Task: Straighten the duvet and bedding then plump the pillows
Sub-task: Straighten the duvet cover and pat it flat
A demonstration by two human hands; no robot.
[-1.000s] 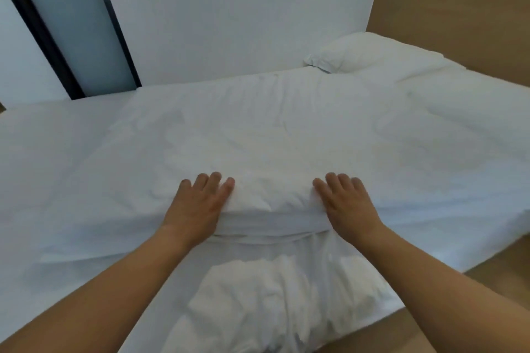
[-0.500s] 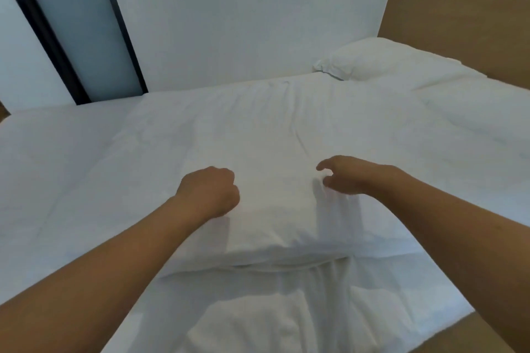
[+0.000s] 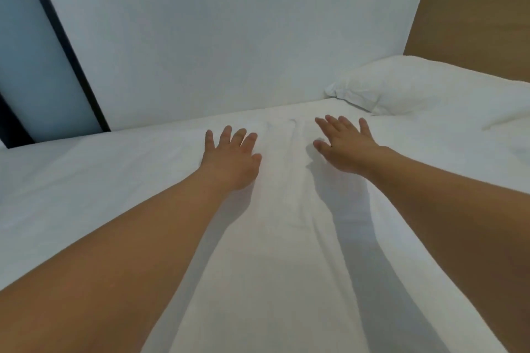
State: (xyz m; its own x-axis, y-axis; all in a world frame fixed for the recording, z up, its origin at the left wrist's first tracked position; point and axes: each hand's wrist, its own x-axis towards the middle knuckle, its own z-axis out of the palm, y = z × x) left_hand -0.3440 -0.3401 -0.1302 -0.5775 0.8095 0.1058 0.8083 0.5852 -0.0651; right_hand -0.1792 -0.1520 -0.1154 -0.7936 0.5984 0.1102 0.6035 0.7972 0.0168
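While both arms are reaching across the white duvet [image 3: 275, 252], the left hand [image 3: 231, 162] and right hand [image 3: 345, 149] are lying flat on it mid-frame, fingers spread, gripping nothing; a pillow [image 3: 424, 89] is sitting at upper right against the wooden headboard [image 3: 473, 26].

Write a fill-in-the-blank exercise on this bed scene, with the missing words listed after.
1. Both hands lie on the white fabric duvet with fingers ____.
2. The plump white pillow rests against the brown ____ headboard.
3. The right hand is nearer the pillow than the ____ hand.
4. The wall beyond the bed is ____ in colour.

Missing words: spread; wooden; left; white
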